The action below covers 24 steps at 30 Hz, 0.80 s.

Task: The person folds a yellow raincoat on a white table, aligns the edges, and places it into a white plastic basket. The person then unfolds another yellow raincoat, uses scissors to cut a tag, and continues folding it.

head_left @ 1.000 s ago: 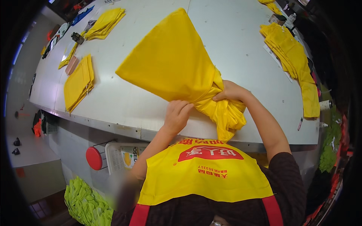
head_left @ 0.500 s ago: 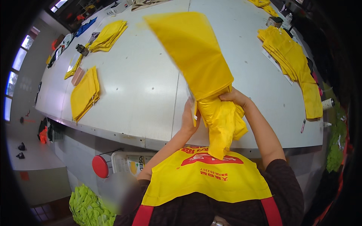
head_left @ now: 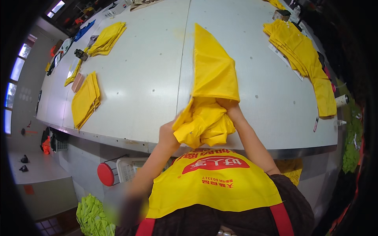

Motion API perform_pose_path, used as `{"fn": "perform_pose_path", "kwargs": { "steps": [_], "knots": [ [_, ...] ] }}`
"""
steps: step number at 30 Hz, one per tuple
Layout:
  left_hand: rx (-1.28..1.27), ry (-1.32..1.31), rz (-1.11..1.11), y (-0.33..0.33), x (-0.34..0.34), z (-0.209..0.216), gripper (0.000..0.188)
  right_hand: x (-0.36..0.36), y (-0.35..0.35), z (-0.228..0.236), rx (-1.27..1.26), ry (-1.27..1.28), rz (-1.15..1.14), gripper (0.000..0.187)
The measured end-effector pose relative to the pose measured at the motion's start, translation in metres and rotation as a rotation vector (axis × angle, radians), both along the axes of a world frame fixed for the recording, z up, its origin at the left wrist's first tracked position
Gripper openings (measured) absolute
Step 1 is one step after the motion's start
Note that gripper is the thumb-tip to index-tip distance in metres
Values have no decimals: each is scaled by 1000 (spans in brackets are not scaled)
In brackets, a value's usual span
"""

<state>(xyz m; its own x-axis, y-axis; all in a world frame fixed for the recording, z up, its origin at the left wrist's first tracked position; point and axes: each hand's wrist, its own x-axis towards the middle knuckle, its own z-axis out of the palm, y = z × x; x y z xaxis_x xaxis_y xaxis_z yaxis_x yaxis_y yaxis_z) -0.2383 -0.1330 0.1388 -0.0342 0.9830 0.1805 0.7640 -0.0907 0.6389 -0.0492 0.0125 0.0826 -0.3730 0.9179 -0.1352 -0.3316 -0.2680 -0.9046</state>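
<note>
A yellow cloth piece (head_left: 214,70) with a smooth, sheet-like sheen is held up over the near edge of the table. Its upper part stands out as a flat pointed flap, and the lower part is bunched up (head_left: 206,128). My left hand (head_left: 168,133) is closed on the left side of the bunch, its fingertips behind the cloth. My right hand (head_left: 229,106) reaches in under the flap's lower hem and grips the cloth there, most of its fingers covered. Below, I wear a yellow apron (head_left: 212,177) with red straps and a red printed patch.
Stacked yellow cloth pieces lie at left (head_left: 86,100), far left (head_left: 107,38) and right (head_left: 287,43) on the pale table (head_left: 138,78). A pink box (head_left: 77,82) sits beside the left stack. A marker (head_left: 315,124) lies near the right edge; a red stool (head_left: 105,174) stands below.
The flap has swung and folded into a narrower point. The bunched part has moved left and gathered up off the apron. My left hand has shifted left; my right hand has slid under the hem.
</note>
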Motion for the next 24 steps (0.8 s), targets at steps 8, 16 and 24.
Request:
{"fn": "perform_pose_path", "kwargs": {
  "steps": [8,16,24],
  "knots": [
    [-110,211,-43,-57,5,-66,32,-9,33,-27,-305,233,-169,43],
    [77,-289,379,-20,15,-88,24,-6,43,-15,-159,68,-178,43],
    [-74,37,101,-16,37,-102,24,5,57,-4,-128,-18,-155,43]
  ]
}}
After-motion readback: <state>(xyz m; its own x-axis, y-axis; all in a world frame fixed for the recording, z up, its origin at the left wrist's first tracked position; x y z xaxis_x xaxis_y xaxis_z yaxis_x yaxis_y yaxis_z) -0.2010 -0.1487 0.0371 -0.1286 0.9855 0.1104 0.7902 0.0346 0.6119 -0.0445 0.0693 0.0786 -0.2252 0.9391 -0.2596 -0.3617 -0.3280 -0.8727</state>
